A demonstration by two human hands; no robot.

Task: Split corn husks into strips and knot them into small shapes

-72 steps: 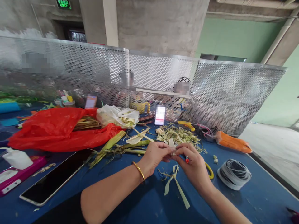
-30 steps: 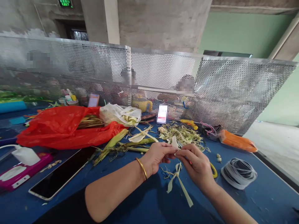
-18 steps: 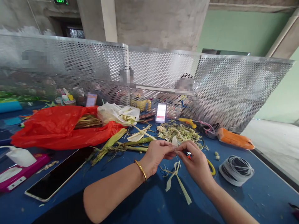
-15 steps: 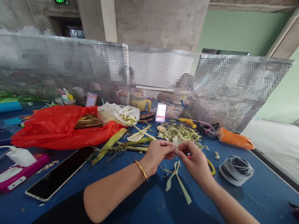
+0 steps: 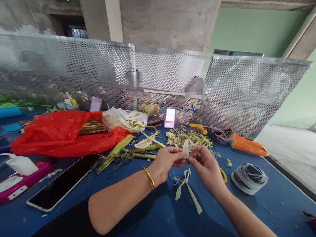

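Observation:
Between my two hands, above the blue table, is a small pale piece of husk (image 5: 186, 148) that points upward. My left hand (image 5: 170, 161), with a gold bangle at the wrist, pinches its lower end. The thumb and fingertips of my right hand (image 5: 203, 163) close on the same piece from the other side. Just below my hands lies a pale husk strip tied in a bow (image 5: 186, 181). Partly hidden behind my right hand is a yellow handle loop (image 5: 223, 175). A heap of dry husk shreds (image 5: 190, 138) lies beyond my fingers.
Left are a red plastic bag (image 5: 54, 135) with dry stalks, a phone (image 5: 63, 184) and a magenta power strip (image 5: 24, 181). A roll of whitish cord (image 5: 249, 179) and an orange packet (image 5: 248, 144) lie right. A perforated metal screen (image 5: 170, 72) crosses the back, with people behind.
The husk piece stands up higher between my fingers. My right hand has turned, its fingers lifting and thumb pressing the piece. The view has shifted slightly; the tied strip stays on the table.

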